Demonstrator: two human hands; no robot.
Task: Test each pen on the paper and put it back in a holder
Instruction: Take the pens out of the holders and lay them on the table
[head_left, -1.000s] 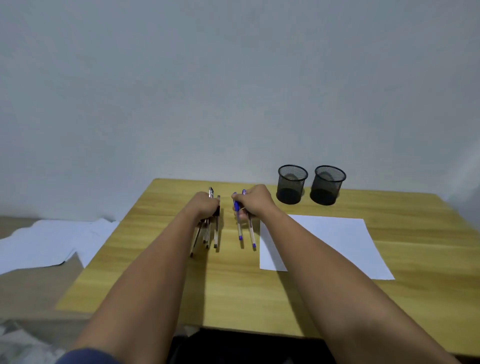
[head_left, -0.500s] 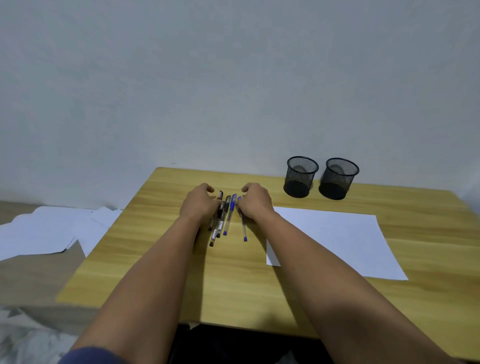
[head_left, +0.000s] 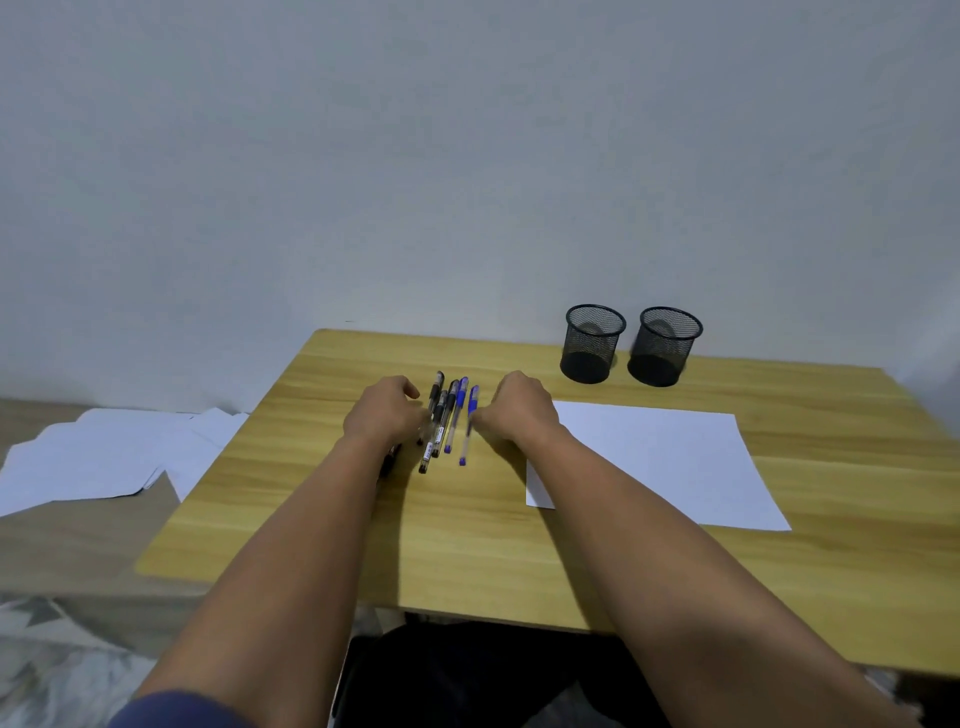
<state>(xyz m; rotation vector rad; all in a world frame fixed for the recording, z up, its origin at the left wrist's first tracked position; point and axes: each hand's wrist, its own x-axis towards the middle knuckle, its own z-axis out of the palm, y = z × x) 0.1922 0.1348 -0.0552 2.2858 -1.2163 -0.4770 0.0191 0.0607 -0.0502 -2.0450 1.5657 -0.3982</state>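
Wooden table (head_left: 467, 530): both curled hands flank loose pens (head_left: 448, 421).

wooden table (head_left: 467, 545) | loose white sheets (head_left: 104, 457) on floor at left | plain grey wall (head_left: 467, 156)

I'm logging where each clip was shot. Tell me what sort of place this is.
Probably a plain home or office desk corner: a small wooden table against a bare wall, two mesh pen holders, pens and a paper sheet, loose papers on the floor.
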